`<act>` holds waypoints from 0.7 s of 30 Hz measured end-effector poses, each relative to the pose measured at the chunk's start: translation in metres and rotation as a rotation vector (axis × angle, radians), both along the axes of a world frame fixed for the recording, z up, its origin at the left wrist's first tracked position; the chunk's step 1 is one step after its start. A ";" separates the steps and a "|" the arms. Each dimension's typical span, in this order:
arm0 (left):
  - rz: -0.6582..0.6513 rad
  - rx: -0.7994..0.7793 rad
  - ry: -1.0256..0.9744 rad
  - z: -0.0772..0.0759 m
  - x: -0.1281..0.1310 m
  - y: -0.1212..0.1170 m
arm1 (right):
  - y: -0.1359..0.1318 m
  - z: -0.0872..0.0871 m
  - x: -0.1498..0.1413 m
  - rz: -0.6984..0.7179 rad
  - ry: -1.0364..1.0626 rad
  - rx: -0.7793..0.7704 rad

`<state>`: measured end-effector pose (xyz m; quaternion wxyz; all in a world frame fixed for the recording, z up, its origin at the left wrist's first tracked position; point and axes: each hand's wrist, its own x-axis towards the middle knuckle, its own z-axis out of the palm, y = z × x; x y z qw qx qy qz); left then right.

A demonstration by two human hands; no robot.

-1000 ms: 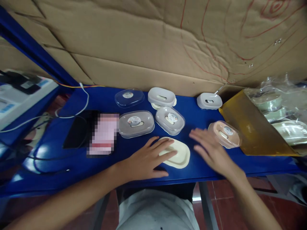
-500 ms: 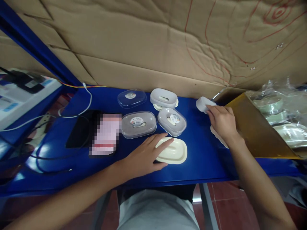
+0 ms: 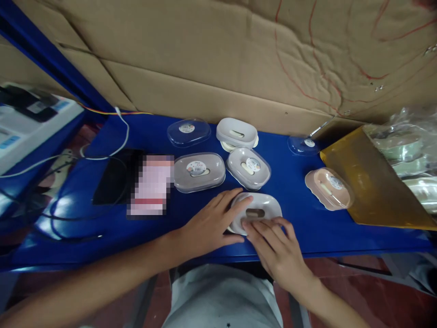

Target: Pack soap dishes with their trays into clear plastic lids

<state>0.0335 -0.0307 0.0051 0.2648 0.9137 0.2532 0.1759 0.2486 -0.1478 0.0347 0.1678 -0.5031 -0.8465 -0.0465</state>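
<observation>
My left hand (image 3: 208, 225) lies with fingers stretched out on the left end of a white oval soap dish insert (image 3: 261, 207) sitting over a cream base near the table's front edge. My right hand (image 3: 275, 248) rests its fingertips on the near side of the same piece, fingers extended and flat. Behind it stand a grey soap box (image 3: 199, 171) and a white lidded box (image 3: 248, 167). Further back are a clear lid (image 3: 188, 132) and a white stacked dish (image 3: 236, 133). A pink lidded box (image 3: 328, 188) sits to the right. A second clear lid (image 3: 303, 146) lies at the back right.
A blue table (image 3: 102, 228) carries a black phone (image 3: 114, 182), a blurred pink card (image 3: 150, 184) and cables (image 3: 112, 148) at left. A yellow envelope (image 3: 372, 182) and plastic bags of dishes (image 3: 409, 155) lie at right. Cardboard (image 3: 218, 59) backs the table.
My right hand brought the white insert from the back right, leaving a clear lid there, and set it on the cream base under my left hand. The camera tilted slightly.
</observation>
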 end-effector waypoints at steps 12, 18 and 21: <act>-0.123 0.092 0.047 0.009 -0.023 0.020 | 0.029 0.011 -0.009 0.220 -0.171 0.022; -0.130 0.094 0.036 0.008 -0.025 0.021 | 0.035 0.015 -0.006 0.247 -0.169 -0.029; -0.118 0.127 0.035 0.011 -0.021 0.020 | 0.037 0.020 0.004 0.293 -0.142 -0.066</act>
